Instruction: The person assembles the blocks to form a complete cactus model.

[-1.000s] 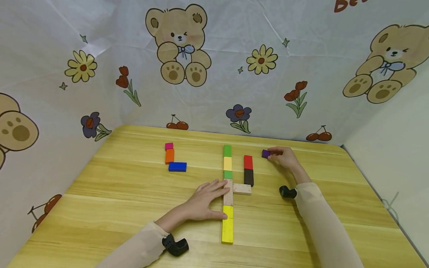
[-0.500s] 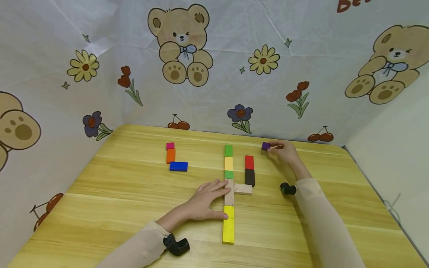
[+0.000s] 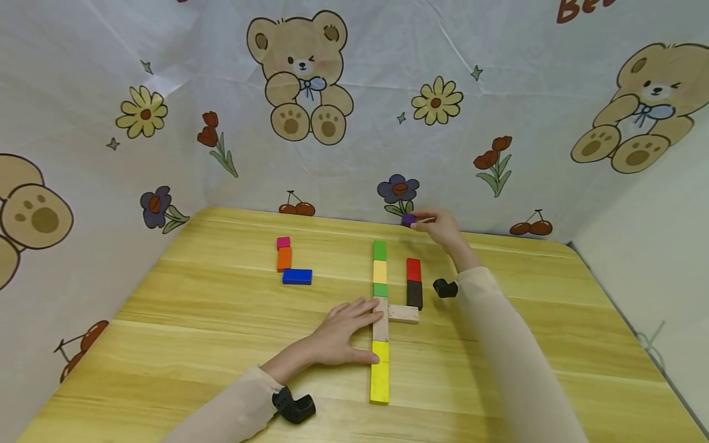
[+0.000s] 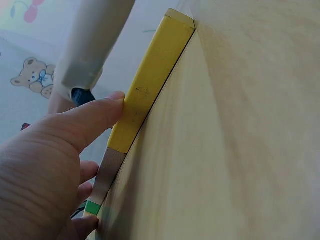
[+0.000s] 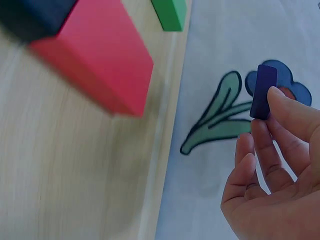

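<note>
My right hand (image 3: 443, 229) pinches a small purple block (image 3: 408, 220) between thumb and fingertips, raised near the table's back edge. In the right wrist view the purple block (image 5: 264, 92) shows upright against the cloth. My left hand (image 3: 339, 337) lies with spread fingers against a straight row of blocks: fingertips on a plain wood block (image 3: 380, 330), thumb touching a long yellow block (image 3: 379, 380). Beyond them the row continues with a small green block (image 3: 380, 290), a pale yellow block (image 3: 379, 271) and another green block (image 3: 379, 250).
Right of the row, a plain wood block (image 3: 404, 314) juts sideways, with a black block (image 3: 414, 295) and a red block (image 3: 413, 269) behind it. To the left lie blue (image 3: 297, 277), orange (image 3: 284, 259) and pink (image 3: 284, 242) blocks. A bear-print cloth (image 3: 354, 172) rises behind the table.
My right hand has lifted the purple block from the table and carried it left, toward the far end of the row. My left hand stays in place on the row.
</note>
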`<state>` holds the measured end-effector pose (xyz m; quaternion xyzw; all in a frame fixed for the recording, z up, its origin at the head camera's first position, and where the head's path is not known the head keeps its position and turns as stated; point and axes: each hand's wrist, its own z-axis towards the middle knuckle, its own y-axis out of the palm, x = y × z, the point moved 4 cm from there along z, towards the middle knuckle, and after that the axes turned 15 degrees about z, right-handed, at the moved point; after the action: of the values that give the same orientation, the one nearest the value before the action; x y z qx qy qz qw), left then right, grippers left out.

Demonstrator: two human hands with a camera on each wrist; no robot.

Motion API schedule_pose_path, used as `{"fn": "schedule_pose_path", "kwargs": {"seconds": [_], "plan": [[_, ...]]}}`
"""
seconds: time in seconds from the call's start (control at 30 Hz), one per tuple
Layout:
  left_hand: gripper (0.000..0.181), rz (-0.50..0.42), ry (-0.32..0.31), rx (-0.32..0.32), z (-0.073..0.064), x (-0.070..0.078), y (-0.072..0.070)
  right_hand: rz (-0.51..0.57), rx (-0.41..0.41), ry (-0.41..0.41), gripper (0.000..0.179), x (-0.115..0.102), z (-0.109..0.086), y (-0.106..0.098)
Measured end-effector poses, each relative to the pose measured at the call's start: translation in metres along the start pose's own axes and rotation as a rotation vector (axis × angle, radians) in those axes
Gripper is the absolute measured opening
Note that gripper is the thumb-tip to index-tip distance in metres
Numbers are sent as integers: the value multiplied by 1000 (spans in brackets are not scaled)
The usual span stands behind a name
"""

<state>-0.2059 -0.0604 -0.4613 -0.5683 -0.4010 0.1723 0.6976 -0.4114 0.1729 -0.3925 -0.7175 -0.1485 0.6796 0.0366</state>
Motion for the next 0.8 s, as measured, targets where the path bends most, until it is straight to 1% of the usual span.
{"fn": "schedule_pose_path", "kwargs": {"seconds": [0.17,0.37,0.47,0.63,0.7,0.8], "plan": [[82,5,2,3,0,-1,1,0,-16,0,42,-3,8,20],[82,13,9,9,1,-1,2,-19,-22,-4,40,-5,16,36],[82,14,8,7,1,-1,2,-16,-38,-6,41,-6,20,44],[82,13,8,2,1,-1,1,-10,-32,17,40,-1,25,53],[82,13,8,0,1,-1,1,-25,-29,30,38,2,28,55],[82,13,6,-3,1,-1,1,-69,-46,39,37,6,30,59]]}}
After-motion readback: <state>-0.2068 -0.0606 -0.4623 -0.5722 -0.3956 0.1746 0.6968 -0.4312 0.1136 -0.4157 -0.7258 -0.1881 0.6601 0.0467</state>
